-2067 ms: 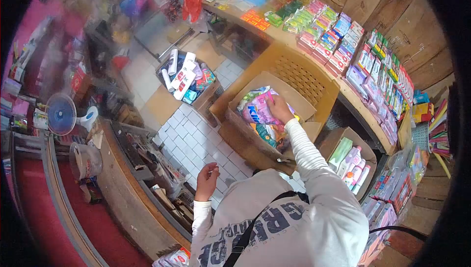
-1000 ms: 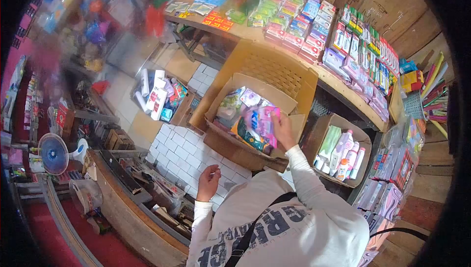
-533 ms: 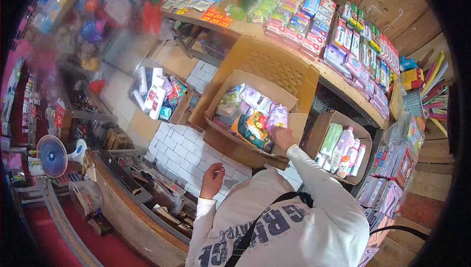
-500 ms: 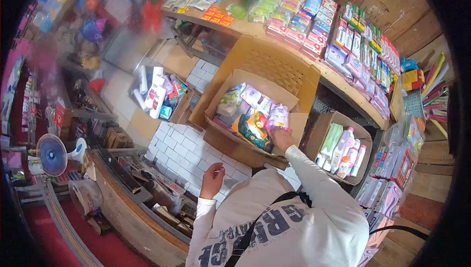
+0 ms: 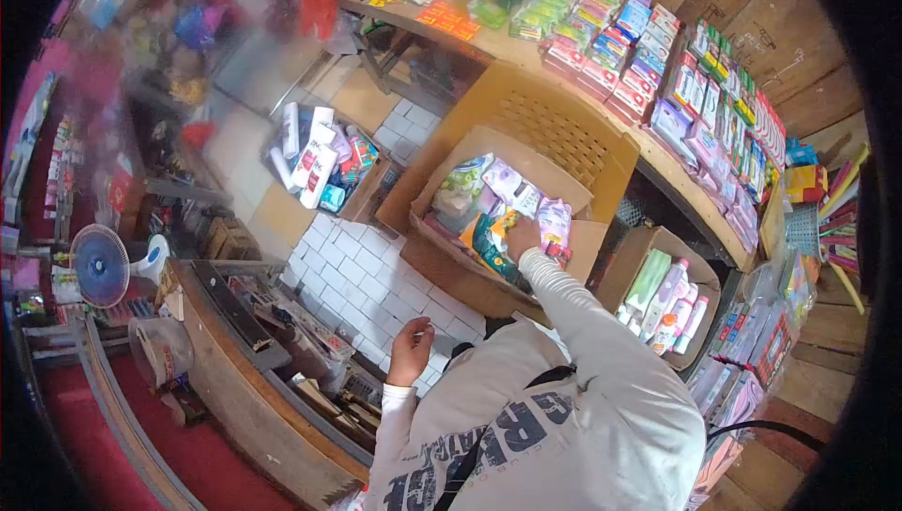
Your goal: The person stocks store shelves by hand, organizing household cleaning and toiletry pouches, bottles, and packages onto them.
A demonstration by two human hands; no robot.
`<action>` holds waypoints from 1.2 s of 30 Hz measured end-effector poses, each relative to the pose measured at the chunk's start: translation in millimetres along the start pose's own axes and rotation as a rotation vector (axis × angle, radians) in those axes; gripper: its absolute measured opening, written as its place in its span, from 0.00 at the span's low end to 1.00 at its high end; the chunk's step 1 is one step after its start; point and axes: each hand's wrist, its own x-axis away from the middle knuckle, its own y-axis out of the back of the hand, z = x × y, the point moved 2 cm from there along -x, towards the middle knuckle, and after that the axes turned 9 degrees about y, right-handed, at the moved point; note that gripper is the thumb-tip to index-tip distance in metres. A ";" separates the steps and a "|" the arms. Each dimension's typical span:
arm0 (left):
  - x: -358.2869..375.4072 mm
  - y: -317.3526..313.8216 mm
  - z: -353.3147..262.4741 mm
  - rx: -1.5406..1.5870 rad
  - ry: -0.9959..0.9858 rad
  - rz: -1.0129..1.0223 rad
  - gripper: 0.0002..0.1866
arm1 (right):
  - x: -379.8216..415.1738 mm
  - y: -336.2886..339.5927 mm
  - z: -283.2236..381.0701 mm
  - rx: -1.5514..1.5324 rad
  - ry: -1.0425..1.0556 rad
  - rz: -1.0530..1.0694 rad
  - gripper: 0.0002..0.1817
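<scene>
My right hand (image 5: pixel 523 237) reaches into an open cardboard box (image 5: pixel 451 264) and touches the packets there; its fingertips are hidden from me. Right beside it lies a green and orange packet (image 5: pixel 486 240). Lilac and white packets (image 5: pixel 510 187) fill the back of the box, with a purple packet (image 5: pixel 555 222) to the right and a small dark red pack (image 5: pixel 558 255) near my wrist. My left hand (image 5: pixel 410 351) hangs in front of my body over the tiled floor, loosely curled, fingers a little apart, holding nothing.
To the right, another cardboard box (image 5: pixel 707 333) holds several bottles. A third box of white cartons and packs (image 5: pixel 318 159) stands on the floor at left. Boxed goods line a wooden shelf (image 5: pixel 526 60) behind. A wooden counter (image 5: pixel 221 347) and fan (image 5: pixel 101 267) are at left.
My right hand has shifted left within the box, from the purple packet toward the green and orange one. The small dark red pack now shows. My left hand stays low, and the view has turned slightly.
</scene>
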 end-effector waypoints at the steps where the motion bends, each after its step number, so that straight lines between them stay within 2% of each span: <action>1: 0.9 2.0 0.7 0.004 -0.009 -0.008 0.16 | -6.0 -1.1 -3.3 -0.025 -0.020 -0.007 0.19; 3: 2.3 3.4 2.0 0.018 -0.026 -0.018 0.16 | -14.9 -6.3 -24.3 -0.068 -0.062 -0.018 0.18; 4: 3.1 3.2 1.4 0.012 -0.004 -0.027 0.16 | -13.0 4.7 -42.2 -0.307 -0.104 -0.079 0.18; 5: 3.9 3.4 -0.9 0.005 0.020 -0.035 0.16 | -11.1 14.2 -61.9 -0.391 -0.051 -0.050 0.19; 7: 3.0 2.2 -0.3 0.015 0.034 -0.036 0.16 | -3.3 2.7 -105.0 -0.695 0.017 -0.399 0.20; 9: -1.0 0.2 2.0 0.050 0.014 -0.024 0.16 | 36.1 63.7 -122.3 -0.858 -0.086 -0.390 0.21; 10: -2.4 -1.3 0.8 0.045 0.014 -0.017 0.16 | 35.5 56.0 -135.6 -1.106 -0.044 -0.466 0.18; 11: -4.0 -3.0 -0.4 0.039 0.016 -0.010 0.16 | 36.8 47.9 -147.7 -1.223 -0.050 -0.458 0.17; 13: -7.4 -5.1 -3.2 0.008 0.001 0.009 0.16 | 66.4 97.4 -151.1 -1.459 -0.069 -0.441 0.14; 16: -13.8 -8.1 -12.3 -0.033 -0.032 0.031 0.17 | 91.1 147.9 -155.5 -1.427 -0.014 -0.506 0.11; 19: -13.2 -11.2 -24.8 -0.033 -0.034 0.035 0.17 | 100.1 172.7 -155.7 -1.162 0.105 -0.484 0.12; 20: -13.6 -11.2 -27.7 -0.051 -0.043 0.038 0.16 | 106.2 183.2 -148.8 -0.947 0.097 -0.460 0.12; 23: -12.2 -11.1 -31.5 -0.060 -0.039 0.042 0.16 | 90.5 126.5 -134.2 -0.669 0.250 -0.532 0.09; 25: -11.3 -9.0 -28.0 -0.055 -0.034 0.040 0.16 | 105.0 109.8 -103.0 -0.457 0.071 -0.332 0.13; 27: -11.6 -5.4 -14.3 -0.054 -0.039 0.032 0.16 | 81.8 0.3 -106.4 -0.361 0.066 -0.094 0.14; 29: -13.3 -4.0 6.6 0.003 -0.036 -0.011 0.16 | 96.6 -19.9 -88.8 -0.410 0.127 -0.134 0.13; 30: -13.6 -1.9 12.3 0.029 -0.036 -0.033 0.16 | 97.4 -17.3 -82.8 -0.424 0.049 -0.059 0.16; 33: -5.2 3.0 5.5 -0.017 0.009 -0.013 0.16 | 91.4 34.3 -68.3 -0.328 0.071 0.161 0.21; 34: -6.2 3.1 6.6 -0.031 0.016 -0.021 0.16 | 67.1 25.3 -75.5 -0.369 0.138 0.253 0.24; 35: -6.7 2.3 9.7 -0.045 0.022 -0.030 0.17 | 49.3 18.1 -76.1 -0.455 0.023 0.081 0.20; 36: -7.3 1.4 13.3 -0.059 0.029 -0.040 0.17 | 39.6 38.3 -69.3 -0.520 -0.026 0.057 0.19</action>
